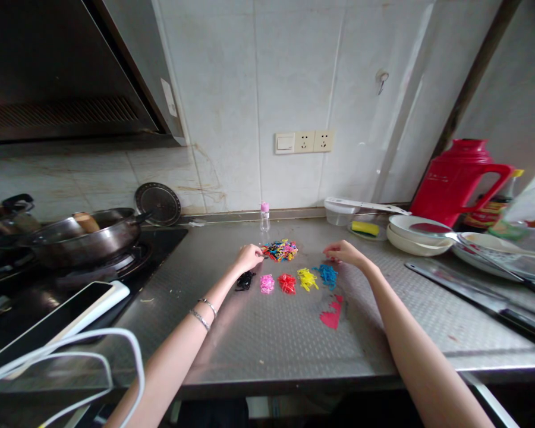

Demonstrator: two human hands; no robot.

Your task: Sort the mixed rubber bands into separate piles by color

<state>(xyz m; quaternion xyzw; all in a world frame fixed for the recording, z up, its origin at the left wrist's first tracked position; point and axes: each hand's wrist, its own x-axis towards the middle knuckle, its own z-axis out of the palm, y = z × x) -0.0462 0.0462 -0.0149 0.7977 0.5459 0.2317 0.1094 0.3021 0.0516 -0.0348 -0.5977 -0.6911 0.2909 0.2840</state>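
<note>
A mixed heap of small colourful rubber bands [282,250] lies on the steel counter. In front of it is a row of sorted piles: black bands [245,281], pink bands [267,283], red bands [288,283], yellow bands [308,279] and blue bands [328,275]. My left hand [249,258] is at the heap's left edge, just above the black pile, with its fingertips pinched together; what they hold is too small to name. Over the blue pile's far side, my right hand [344,252] has its fingers curled together, and anything between them is hidden.
A torn red piece [331,313] lies near the blue pile, and a small pink-capped bottle [264,216] stands behind the heap. Rightward are a knife [455,286], bowls [399,242], a sponge [365,229] and a red thermos [455,181]. A pan [84,241] and phone [49,324] are left.
</note>
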